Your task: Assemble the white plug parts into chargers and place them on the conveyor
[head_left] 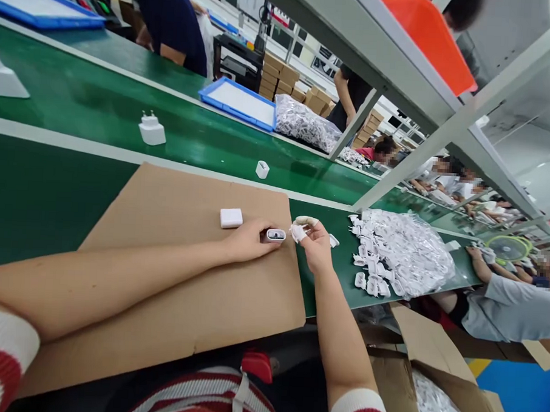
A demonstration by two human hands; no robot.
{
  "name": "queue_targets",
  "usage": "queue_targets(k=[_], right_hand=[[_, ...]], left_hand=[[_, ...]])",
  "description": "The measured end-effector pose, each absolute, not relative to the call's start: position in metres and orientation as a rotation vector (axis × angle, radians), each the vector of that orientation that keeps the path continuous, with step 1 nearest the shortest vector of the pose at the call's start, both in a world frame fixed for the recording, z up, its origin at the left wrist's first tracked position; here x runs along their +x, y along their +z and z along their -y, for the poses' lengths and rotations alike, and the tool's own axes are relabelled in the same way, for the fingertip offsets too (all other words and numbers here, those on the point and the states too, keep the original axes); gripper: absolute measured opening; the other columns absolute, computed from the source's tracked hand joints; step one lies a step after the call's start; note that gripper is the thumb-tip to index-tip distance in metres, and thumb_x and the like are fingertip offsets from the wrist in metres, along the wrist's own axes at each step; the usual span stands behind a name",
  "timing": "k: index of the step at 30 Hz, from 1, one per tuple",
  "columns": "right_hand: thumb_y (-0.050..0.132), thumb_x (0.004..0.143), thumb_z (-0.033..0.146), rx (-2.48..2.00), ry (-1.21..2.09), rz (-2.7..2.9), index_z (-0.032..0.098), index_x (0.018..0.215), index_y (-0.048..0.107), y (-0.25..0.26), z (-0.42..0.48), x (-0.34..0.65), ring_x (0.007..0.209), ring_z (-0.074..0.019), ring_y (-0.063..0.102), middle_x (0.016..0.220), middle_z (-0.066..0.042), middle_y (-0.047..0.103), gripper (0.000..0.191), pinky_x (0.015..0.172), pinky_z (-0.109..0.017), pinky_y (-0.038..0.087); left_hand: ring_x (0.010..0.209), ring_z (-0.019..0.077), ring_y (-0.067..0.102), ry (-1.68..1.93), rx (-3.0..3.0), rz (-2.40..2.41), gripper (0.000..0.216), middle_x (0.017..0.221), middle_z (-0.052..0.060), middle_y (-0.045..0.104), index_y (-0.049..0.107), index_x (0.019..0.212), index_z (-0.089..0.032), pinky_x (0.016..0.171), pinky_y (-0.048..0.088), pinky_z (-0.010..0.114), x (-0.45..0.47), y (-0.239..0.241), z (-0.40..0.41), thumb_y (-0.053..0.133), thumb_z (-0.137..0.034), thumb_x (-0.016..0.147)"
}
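My left hand (248, 240) is closed around a white charger housing (275, 235), whose open end faces right and shows dark parts inside. Just to its right, my right hand (317, 247) pinches a small white plug cap (297, 232) with pins. A small gap separates the two pieces. Pale covers wrap the tips of the right thumb and index finger. On the brown cardboard sheet (184, 208), behind my left hand, lies another white charger block (231, 218). A loose white plug piece (333, 241) rests on the table just beyond my right hand.
Many white plug caps (372, 277) spill from a clear plastic bag (410, 248) on the right. Chargers (152, 131) and a small white piece (262, 169) sit on the green belt (205, 136). A metal post (358, 124) rises ahead; co-workers sit beyond.
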State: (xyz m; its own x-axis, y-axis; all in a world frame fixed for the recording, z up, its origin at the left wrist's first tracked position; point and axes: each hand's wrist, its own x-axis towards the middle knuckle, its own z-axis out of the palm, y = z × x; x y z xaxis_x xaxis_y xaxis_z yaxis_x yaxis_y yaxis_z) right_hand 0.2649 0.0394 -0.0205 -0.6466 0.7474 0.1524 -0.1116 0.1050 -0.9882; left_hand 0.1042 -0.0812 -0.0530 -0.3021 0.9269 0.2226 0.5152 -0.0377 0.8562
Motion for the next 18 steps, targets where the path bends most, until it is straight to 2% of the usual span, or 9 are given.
queue_targets(k=[5,9,13,18], right_hand=[[0.088,0.068,0.037,-0.557,1.586,1.942,0.024,0.097,0.073,-0.011,-0.037,0.267,0.091,-0.0204,0.069,0.103,-0.005,0.075,0.035,0.079,-0.034,0.058],[0.074,0.084,0.030,-0.493,1.035,2.335,0.023,0.096,0.077,0.003,-0.029,0.262,0.085,-0.0187,0.064,0.097,-0.005,0.070,0.014,0.080,-0.033,0.055],[0.060,0.085,0.011,-0.426,0.635,2.622,0.021,0.102,0.078,0.011,-0.025,0.257,0.089,-0.0202,0.062,0.092,-0.005,0.067,0.027,0.081,-0.033,0.051],[0.057,0.085,0.008,-0.422,0.496,2.690,0.019,0.101,0.077,0.012,-0.025,0.254,0.091,-0.0220,0.061,0.094,-0.007,0.067,0.028,0.081,-0.033,0.049]], left_hand=[[0.091,0.0280,0.069,1.316,1.516,-1.761,0.038,0.104,0.009,0.075,0.075,0.105,-0.020,0.080,0.054,0.038,0.102,-0.055,0.082,0.071,-0.049,0.081],[0.091,0.0279,0.068,1.343,1.513,-1.733,0.030,0.098,0.007,0.074,0.074,0.094,-0.020,0.081,0.054,0.038,0.100,-0.055,0.082,0.072,-0.045,0.079],[0.086,0.0270,0.068,1.352,1.503,-1.705,0.026,0.090,0.005,0.072,0.072,0.089,-0.020,0.078,0.052,0.037,0.099,-0.053,0.082,0.070,-0.043,0.078],[0.085,0.0270,0.068,1.379,1.495,-1.689,0.024,0.089,0.005,0.071,0.071,0.088,-0.020,0.076,0.050,0.036,0.100,-0.053,0.081,0.070,-0.042,0.077]])
